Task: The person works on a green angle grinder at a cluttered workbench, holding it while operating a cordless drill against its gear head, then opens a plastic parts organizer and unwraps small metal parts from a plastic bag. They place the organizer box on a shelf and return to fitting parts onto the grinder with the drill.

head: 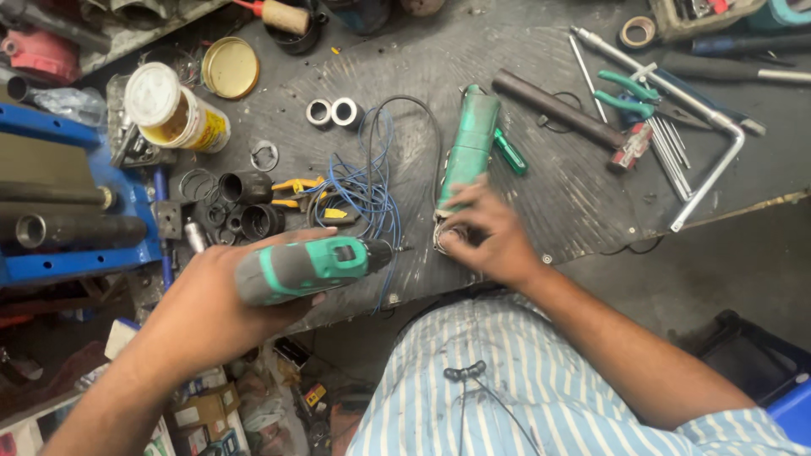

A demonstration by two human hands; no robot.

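Cordless drill (308,266), green and grey, lies sideways in the left hand (215,308), which wraps around its body from below; bit end points right, over the front edge of the workbench (549,194). Green power tool body (467,148), long and cylindrical, rests on the bench's dark rubber mat, tilted slightly, its near end at the bench edge. Right hand (490,241) is closed over that near end, fingers curled round it; exactly what the fingertips pinch there is hard to make out, possibly a metal ring or collar.

Blue wire bundle (363,186) lies loose between drill and tool body, with a black cable looping above it. Green-handled screwdriver (509,152) sits just beside the tool body on its right. Further right: dark hammer (562,110), green-handled pliers (629,93), a fan of thin metal rods (672,148), a long bent wheel wrench (710,127). Two small metal rings (332,111) sit above the wires. Left of the wires: yellow-handled pliers (296,190), black cylindrical sleeves (249,203). Yellow tin with white lid (173,110) and a brass-coloured lid (230,67) at upper left. Blue vise (76,211) at the far left edge. Person wears a blue-and-white striped shirt (507,380).
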